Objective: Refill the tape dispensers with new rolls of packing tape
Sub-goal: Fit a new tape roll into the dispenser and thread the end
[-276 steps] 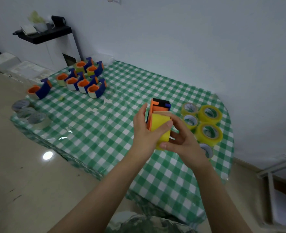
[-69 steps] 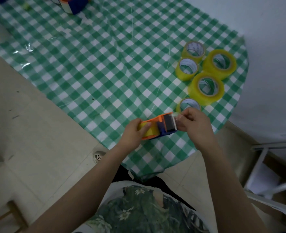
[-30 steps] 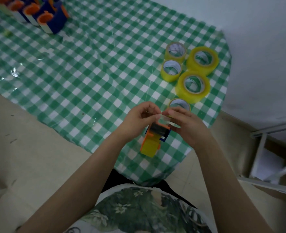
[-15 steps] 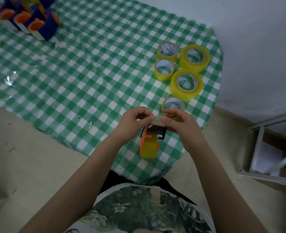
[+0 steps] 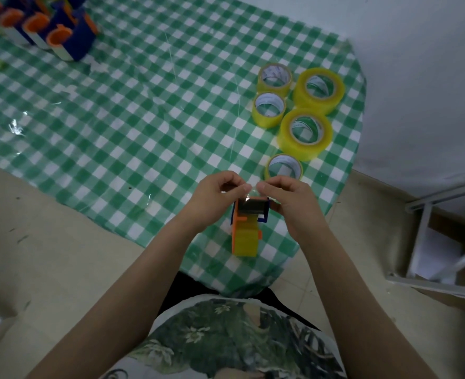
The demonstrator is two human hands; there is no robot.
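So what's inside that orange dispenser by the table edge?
A yellow tape roll fills the orange dispenser. Above its dark cutter, the left hand and right hand pinch the clear tape end. The roll's core and the hub holding it are covered.

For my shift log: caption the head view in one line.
Left hand and right hand pinch the clear tape end over an orange tape dispenser; five yellow tape rolls lie nearby.

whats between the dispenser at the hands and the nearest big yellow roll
One small tape roll, flat on the checked cloth, seen in the head view.
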